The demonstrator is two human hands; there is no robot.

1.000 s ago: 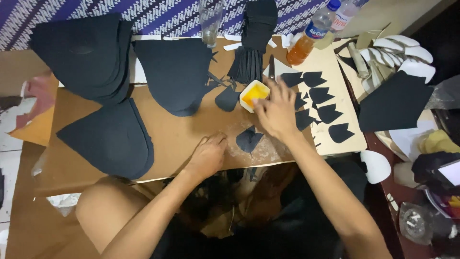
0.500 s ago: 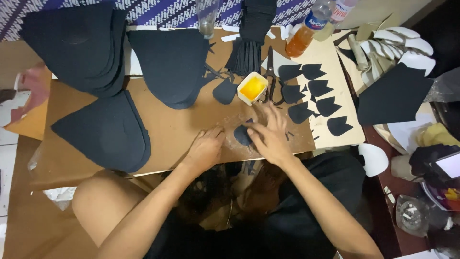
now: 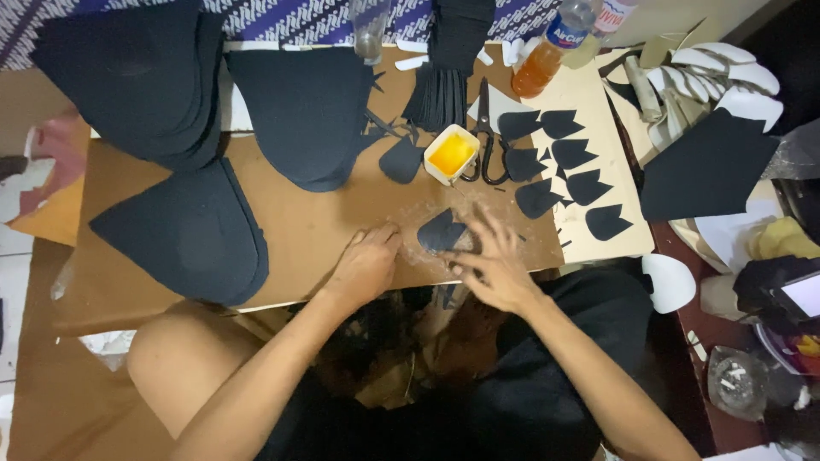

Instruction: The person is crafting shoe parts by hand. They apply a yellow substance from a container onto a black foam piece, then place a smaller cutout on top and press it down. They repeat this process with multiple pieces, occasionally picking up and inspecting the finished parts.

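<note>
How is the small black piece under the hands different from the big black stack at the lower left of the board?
The small black piece is far smaller than the big black stack. The piece looks like a single layer; the stack shows several layered edges. The right hand touches the piece, while the stack lies untouched. Both are black and taper to a point.

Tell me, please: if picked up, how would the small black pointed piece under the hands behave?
The small black pointed flat piece looks thin, so probably light and somewhat floppy. It lies flat on the brown cardboard board, so it should not roll. Possibly sticky: a small tub of yellow paste stands near.
</note>
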